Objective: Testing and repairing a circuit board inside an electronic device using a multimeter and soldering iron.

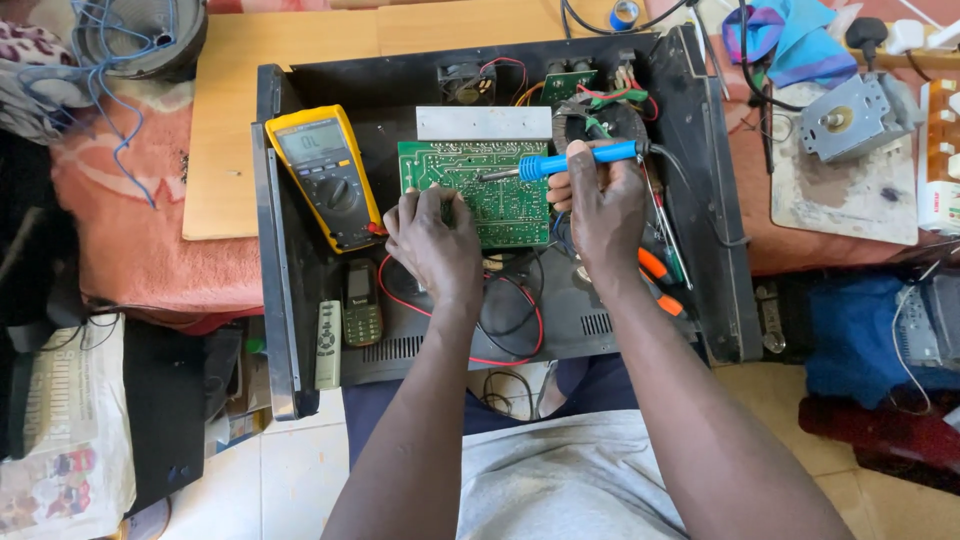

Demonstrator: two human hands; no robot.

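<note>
- Two hands are working over one green circuit board (pixel 478 188), which is lying solder-side up inside an open black metal chassis (pixel 300 310) on the desk.
- The right hand (pixel 605 205) is closed around the blue handle of a soldering iron (pixel 570 160), whose metal tip is pointing left and reaching in over the board's upper middle.
- The left hand (pixel 432 240) is resting on the board's lower left edge with its fingers curled; I cannot tell whether it is pinching solder wire or only steadying the board.
- To do this step well, in my judgement, the left hand should be pressing the board flat so it is not rocking, and the tip should be touching one joint only, briefly, clear of neighbouring pads.
- The iron's cord, trailing right of the board, should be staying slack and away from the red and black wires (pixel 515 315) looping just below the board.
- The board is looking densely covered in pale traces and solder points, with a bare aluminium strip (pixel 483 123) lying along its top edge.
- A yellow multimeter (pixel 325 175) is lying just left of the board, and a small dark phone (pixel 362 303) and a slim grey remote (pixel 328 345) are below and left of it.
</note>
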